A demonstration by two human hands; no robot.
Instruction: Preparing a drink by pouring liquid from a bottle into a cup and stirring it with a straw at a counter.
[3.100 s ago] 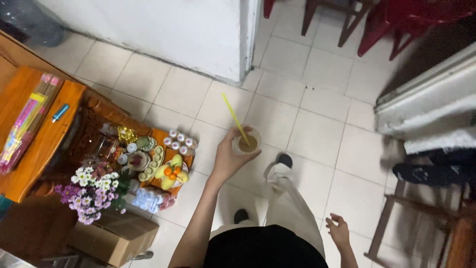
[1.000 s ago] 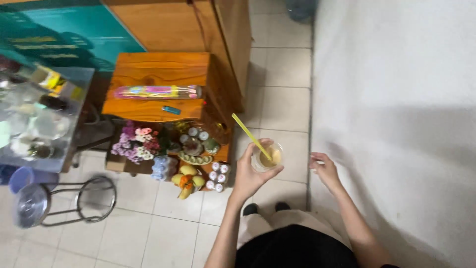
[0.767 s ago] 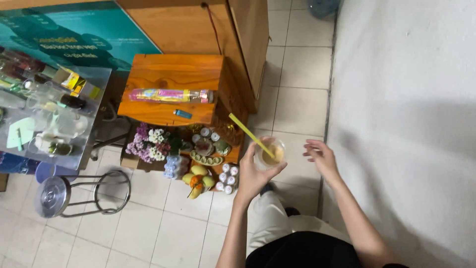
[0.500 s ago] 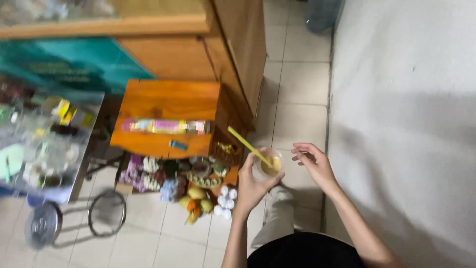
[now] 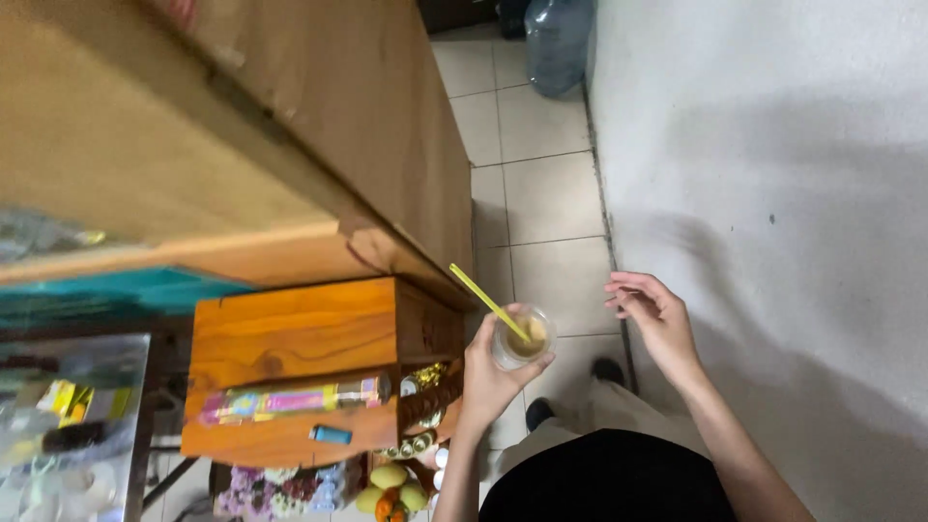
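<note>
Left hand (image 5: 486, 379) grip clasps cup (image 5: 520, 338), yellow straw (image 5: 485, 301) inside; right hand (image 5: 653, 319) loosely spread.

One plastic cup (image 5: 520, 338) with one yellow straw (image 5: 488, 302). One wooden box (image 5: 309, 362), one blue lighter (image 5: 332, 435), one water jug (image 5: 556, 43).

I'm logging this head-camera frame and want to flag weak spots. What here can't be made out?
- Cup: head view; the left hand wraps its lower part, hiding the base and fill level.
- Things on the glass table: blurred and cut by the left edge.
- Fruit and flowers: cut by the bottom edge.
- Water bottle: top cut by the upper edge.
- Right hand: fingertips curled; whether they pinch something small is unclear.
</note>
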